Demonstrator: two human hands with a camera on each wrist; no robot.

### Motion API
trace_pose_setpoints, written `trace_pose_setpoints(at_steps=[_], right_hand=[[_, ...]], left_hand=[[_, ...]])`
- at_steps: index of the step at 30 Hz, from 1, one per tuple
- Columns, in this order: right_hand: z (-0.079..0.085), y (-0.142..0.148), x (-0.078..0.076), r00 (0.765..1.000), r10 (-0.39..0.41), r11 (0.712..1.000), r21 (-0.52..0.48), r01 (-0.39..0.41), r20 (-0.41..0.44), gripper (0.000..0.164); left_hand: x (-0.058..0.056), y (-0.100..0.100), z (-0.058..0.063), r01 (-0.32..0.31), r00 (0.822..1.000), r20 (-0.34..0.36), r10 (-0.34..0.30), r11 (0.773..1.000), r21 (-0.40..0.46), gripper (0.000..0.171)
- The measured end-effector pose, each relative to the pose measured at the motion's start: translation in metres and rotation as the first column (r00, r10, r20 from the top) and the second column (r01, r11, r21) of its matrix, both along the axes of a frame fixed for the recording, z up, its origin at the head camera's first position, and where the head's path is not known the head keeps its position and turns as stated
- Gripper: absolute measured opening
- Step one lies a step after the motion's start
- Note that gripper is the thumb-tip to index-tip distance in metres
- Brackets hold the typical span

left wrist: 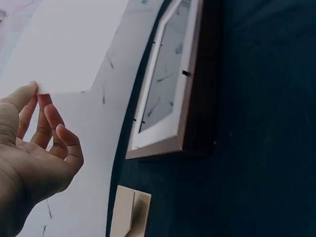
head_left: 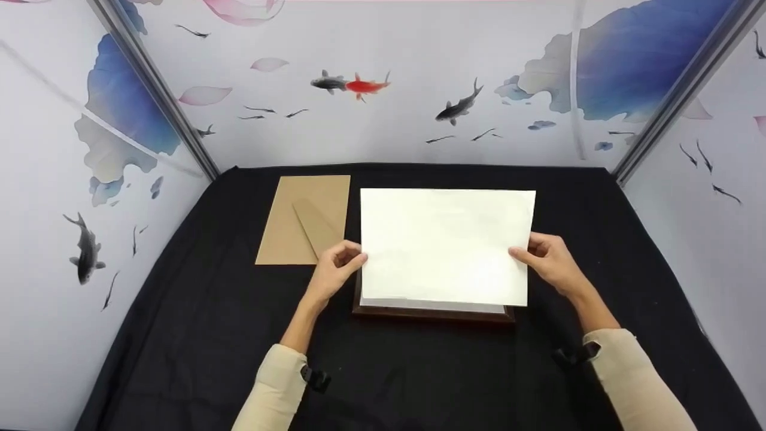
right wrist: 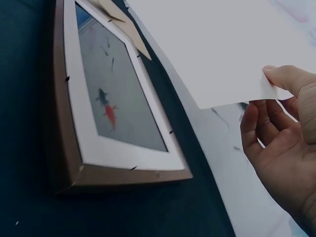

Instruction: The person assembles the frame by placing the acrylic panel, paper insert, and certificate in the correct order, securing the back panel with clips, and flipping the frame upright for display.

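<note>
A blank white sheet of paper is held up between both hands. My left hand pinches its left edge between thumb and fingers, and my right hand pinches the right edge in the same way. Below the sheet lies a brown picture frame, mostly hidden by the paper in the head view. The right wrist view shows the frame's white mat around a glossy pane that mirrors the fish wall. Small black tabs stand along the frame's inner edge.
A tan backing board with a folding stand flap lies on the black cloth left of the frame. White panels printed with fish and leaves enclose the table at the back and sides.
</note>
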State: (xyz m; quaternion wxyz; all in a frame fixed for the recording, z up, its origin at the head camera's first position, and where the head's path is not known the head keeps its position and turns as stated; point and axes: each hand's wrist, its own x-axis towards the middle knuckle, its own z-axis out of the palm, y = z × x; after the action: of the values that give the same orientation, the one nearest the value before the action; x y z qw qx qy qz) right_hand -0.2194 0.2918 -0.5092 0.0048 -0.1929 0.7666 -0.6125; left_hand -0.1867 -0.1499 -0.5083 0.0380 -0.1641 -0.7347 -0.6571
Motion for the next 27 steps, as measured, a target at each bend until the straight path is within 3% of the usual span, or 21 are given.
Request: trace_pose_setpoints(at_steps=[4, 8, 12, 17, 27], right_hand=[[-0.015, 0.002, 0.003, 0.993, -0.037, 0.999, 0.023, 0.035, 0.109, 0.032], [-0.031, -0.002, 0.004, 0.969, -0.106, 0.993, 0.076, 0.092, 0.221, 0.04], [-0.042, -0.008, 0.002, 0.935, -0.186, 0.981, 0.103, 0.162, 0.3, 0.039], [-0.048, -0.017, -0.004, 0.907, -0.226, 0.973, 0.121, 0.195, 0.355, 0.032], [-0.054, -0.015, -0.003, 0.895, -0.187, 0.981, 0.128, 0.147, 0.404, 0.031]], left_hand=[[-0.004, 0.0, -0.007, 0.039, 0.999, -0.009, -0.039, 0.999, -0.02, 0.011], [-0.008, 0.001, -0.017, 0.043, 0.998, 0.049, -0.04, 0.997, -0.06, 0.013], [-0.018, 0.004, -0.033, 0.007, 0.994, 0.11, 0.003, 0.995, -0.096, 0.014], [-0.026, 0.005, -0.056, -0.07, 0.984, 0.154, 0.089, 0.989, -0.127, 0.015], [-0.025, 0.004, -0.065, -0.137, 0.972, 0.158, 0.172, 0.967, -0.214, 0.011]])
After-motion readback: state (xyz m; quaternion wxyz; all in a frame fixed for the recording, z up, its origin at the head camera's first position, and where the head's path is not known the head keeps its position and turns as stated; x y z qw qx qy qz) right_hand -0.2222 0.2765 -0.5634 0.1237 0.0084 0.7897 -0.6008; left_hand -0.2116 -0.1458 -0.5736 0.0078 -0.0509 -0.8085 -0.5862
